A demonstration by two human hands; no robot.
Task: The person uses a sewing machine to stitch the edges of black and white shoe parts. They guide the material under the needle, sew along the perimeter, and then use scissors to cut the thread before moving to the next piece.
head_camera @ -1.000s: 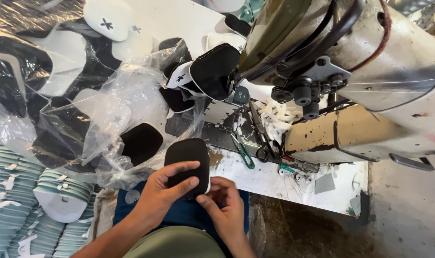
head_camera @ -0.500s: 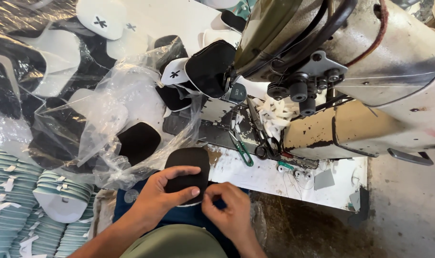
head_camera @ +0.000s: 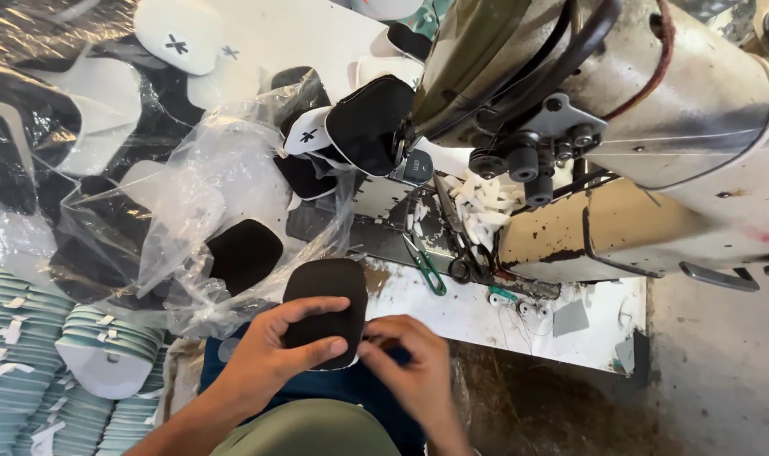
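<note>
Head view: left hand (head_camera: 279, 355) gripped black pad (head_camera: 325, 311); right hand (head_camera: 414, 363) pinched its edge at 3 o'clock. Sewing machine (head_camera: 621, 143) at 1 o'clock.

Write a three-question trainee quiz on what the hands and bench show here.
1. True or false: the left hand grips the black oval piece.
2. What lies on the white bench nearest the sewing machine? A) green-handled snips B) a hammer C) a ruler
3. Fill in: the right hand pinches at the piece's lower ____ edge.

Key: 1 true; 2 A; 3 right.
</note>
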